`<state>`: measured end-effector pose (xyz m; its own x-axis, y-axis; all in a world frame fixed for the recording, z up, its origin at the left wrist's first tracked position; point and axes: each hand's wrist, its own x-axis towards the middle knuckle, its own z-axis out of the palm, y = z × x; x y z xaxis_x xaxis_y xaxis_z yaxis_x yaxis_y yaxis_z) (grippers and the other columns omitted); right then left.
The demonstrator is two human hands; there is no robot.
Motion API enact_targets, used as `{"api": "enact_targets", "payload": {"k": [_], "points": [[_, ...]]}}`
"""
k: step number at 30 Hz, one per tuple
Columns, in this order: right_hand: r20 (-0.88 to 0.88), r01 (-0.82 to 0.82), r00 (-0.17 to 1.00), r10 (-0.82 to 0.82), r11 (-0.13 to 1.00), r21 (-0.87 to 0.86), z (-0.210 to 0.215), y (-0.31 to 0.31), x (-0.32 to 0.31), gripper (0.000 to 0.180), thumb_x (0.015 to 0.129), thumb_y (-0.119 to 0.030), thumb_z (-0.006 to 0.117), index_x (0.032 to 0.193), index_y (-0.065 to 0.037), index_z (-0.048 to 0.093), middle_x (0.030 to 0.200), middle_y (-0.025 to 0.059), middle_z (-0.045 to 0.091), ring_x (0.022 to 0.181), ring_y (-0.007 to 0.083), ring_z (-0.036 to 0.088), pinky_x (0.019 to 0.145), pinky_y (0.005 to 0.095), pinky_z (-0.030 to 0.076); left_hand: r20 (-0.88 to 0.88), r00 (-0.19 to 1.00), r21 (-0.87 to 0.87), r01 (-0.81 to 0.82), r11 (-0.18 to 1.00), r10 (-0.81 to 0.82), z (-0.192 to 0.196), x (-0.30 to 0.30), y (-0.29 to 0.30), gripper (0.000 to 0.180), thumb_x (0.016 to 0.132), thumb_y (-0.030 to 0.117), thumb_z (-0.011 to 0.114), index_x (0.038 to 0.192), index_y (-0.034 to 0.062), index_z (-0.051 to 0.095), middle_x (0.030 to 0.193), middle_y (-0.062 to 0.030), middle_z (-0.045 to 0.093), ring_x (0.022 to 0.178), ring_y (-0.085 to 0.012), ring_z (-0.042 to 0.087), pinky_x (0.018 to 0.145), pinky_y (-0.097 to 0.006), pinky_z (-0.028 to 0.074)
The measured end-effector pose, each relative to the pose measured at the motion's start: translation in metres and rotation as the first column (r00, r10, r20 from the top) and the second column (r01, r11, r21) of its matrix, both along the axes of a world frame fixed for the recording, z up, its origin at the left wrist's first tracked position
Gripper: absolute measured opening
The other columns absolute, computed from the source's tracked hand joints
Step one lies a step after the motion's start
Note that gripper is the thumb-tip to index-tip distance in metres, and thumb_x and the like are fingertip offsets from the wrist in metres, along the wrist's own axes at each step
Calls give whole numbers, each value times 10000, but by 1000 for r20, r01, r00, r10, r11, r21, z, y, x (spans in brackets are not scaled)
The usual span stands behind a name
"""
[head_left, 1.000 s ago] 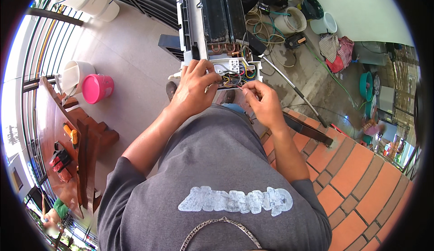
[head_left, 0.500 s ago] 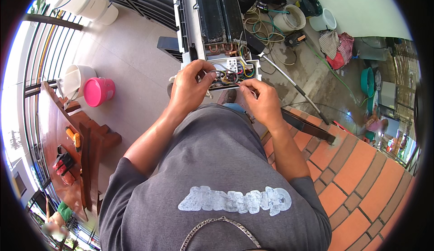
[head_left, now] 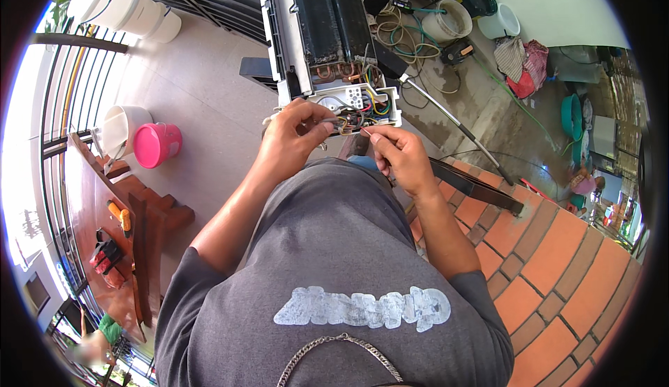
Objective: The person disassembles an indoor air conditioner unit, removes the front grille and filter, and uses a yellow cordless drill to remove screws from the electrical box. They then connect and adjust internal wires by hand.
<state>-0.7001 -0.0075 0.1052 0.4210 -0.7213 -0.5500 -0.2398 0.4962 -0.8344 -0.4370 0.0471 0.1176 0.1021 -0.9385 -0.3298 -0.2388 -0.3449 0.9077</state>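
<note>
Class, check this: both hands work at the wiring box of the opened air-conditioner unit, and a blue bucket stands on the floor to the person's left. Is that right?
Not quite. The head view shows the bucket is pink, not blue. The rest holds: the left hand and right hand are both at the wiring box of the opened air-conditioner unit.

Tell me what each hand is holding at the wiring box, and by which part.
Both the left hand and the right hand pinch thin wires by their loose ends at the white wiring box; which wire cannot be told.

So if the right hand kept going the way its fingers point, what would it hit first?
Probably the coloured wires in the open white wiring box; the right hand points up-left at them, though depth is hard to judge.
</note>
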Motion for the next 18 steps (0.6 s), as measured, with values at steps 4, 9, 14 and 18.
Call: {"api": "enact_targets", "payload": {"k": [4,9,14,18], "points": [[36,0,999,0,1000,2,-5,2,-4,301,1155,-189,659,1344,2,795,796,-19,654,648,47,582,544,228,446,-99,987,-157,109,982,-125,6,0,10,168,998,80,812,1161,43,806,1324,-93,717,1145,-194,696,972,-366,588],[-235,-120,971,36,927,-356,-6,10,-1,272,1138,-149,676,1347,-37,811,902,13,725,719,63,632,622,246,511,-66,962,-219,245,944,-265,9,-6,24,137,972,36,822,1107,46,802,1393,-107,721,1312,-257,681,1093,-428,562],[-79,25,997,-25,1000,6,-4,10,0,272,1139,-155,681,1349,-37,808,952,28,740,774,77,667,678,264,548,134,916,-336,401,852,-378,9,-10,25,238,877,-59,814,1083,60,822,1399,-100,727,1356,-315,661,1115,-461,559],[127,106,983,-128,980,167,-7,5,-6,280,1148,-159,670,1360,-23,790,847,-2,690,741,66,637,669,263,547,188,907,-370,420,829,-376,7,-2,24,311,855,-99,793,1091,90,867,1338,-94,742,1278,-303,686,1014,-441,595]]}}
